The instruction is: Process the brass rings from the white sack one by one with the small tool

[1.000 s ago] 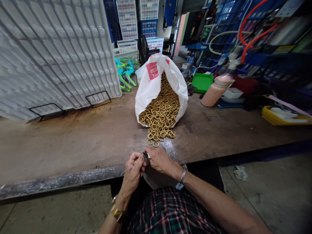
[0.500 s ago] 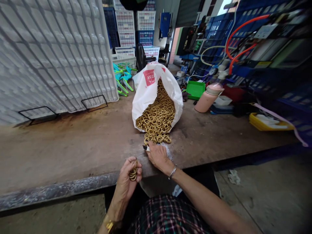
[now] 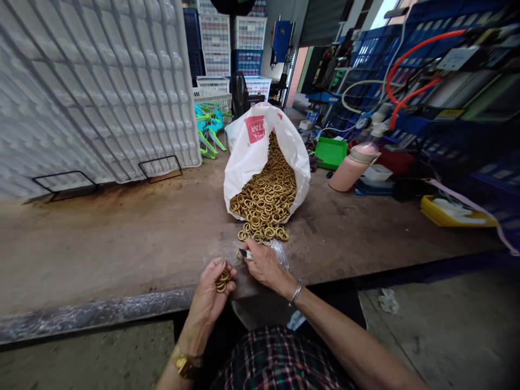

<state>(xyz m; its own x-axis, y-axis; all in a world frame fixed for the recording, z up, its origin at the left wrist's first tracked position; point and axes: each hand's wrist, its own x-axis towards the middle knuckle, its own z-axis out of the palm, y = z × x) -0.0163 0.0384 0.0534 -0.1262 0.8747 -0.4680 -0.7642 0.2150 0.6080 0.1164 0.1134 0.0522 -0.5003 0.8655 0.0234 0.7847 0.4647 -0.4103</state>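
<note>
Several brass rings (image 3: 222, 281) sit bunched in the curled fingers of my left hand (image 3: 209, 292), just over the front edge of the table. My right hand (image 3: 266, 264) pinches a small tool with a dark tip and a pale body (image 3: 246, 253). A single brass ring (image 3: 238, 254) shows at the dark tip; whether it hangs on the tool or lies behind it I cannot tell. Beyond my right fingers, loose rings (image 3: 268, 233) spill onto the table out of a white plastic bag (image 3: 244, 157), which lies open towards me, full of brass rings (image 3: 268, 195).
White ribbed trays (image 3: 122, 81) stand on the wooden table (image 3: 122, 238) at left, with black wire stands (image 3: 160, 168) at their foot. To the right are a pink bottle (image 3: 352, 169), a green tray (image 3: 331, 153) and a yellow tray (image 3: 439, 212). Crates (image 3: 215, 32) are stacked behind.
My right hand has drawn back slightly from the loose rings towards my left hand, and a ring now shows at the tool's tip. My left hand keeps its rings. The view has shifted a little.
</note>
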